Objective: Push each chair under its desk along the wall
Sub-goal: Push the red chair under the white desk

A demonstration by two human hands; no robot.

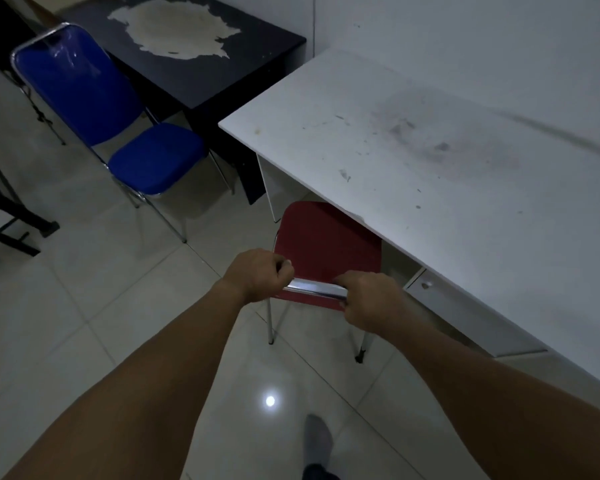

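A red chair [326,240] with a chrome frame stands at the white desk [413,161], its seat partly hidden under the desk's front edge. My left hand [258,273] and my right hand [371,299] both grip the chrome top bar of its backrest, one at each end. A blue padded chair [153,161] stands out on the floor to the left, its seat near the corner of the black desk [194,64], whose top has a large worn pale patch.
A wall runs behind both desks. The white desk has a drawer unit [465,310] at the right of the red chair. A black metal frame [7,216] stands on the tiled floor at far left. My socked foot [317,441] shows at the bottom.
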